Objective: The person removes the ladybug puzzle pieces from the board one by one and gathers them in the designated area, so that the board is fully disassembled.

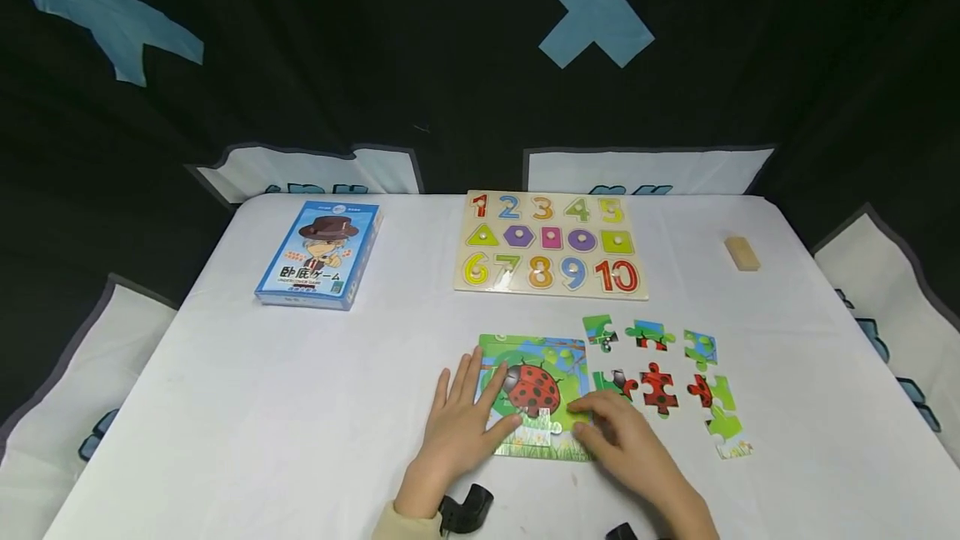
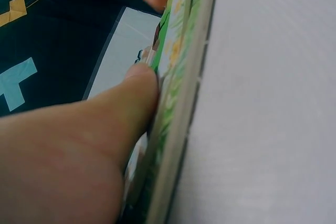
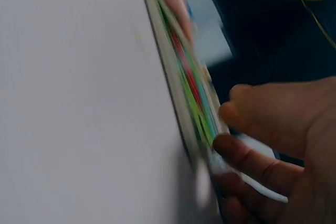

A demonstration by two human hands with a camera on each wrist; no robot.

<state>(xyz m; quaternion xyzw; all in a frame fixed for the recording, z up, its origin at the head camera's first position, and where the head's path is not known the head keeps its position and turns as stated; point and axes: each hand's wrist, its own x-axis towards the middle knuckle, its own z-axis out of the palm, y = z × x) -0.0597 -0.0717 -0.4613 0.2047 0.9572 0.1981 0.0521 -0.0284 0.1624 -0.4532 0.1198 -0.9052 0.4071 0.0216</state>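
Observation:
A square ladybug jigsaw board (image 1: 566, 357) lies flat near the table's front. My left hand (image 1: 459, 433) rests on its left side, fingers spread. Near the board's lower middle sits a pale, grassy puzzle piece (image 1: 534, 430), between my two hands. My right hand (image 1: 628, 444) is at the right edge, its bent fingertips touching the board; the right wrist view shows its fingers (image 3: 252, 158) apart, gripping nothing visible. Loose puzzle pieces lie to the right, among them a red spotted piece (image 1: 658, 390) and a green corner piece (image 1: 727, 432).
Behind the jigsaw lies a wooden number board (image 1: 551, 283). A blue game box (image 1: 318, 255) is at the back left, and a small wooden block (image 1: 742, 253) at the back right. Black wrist devices (image 1: 467, 509) are near the front edge. A black curtain (image 1: 450, 90) hangs behind the table.

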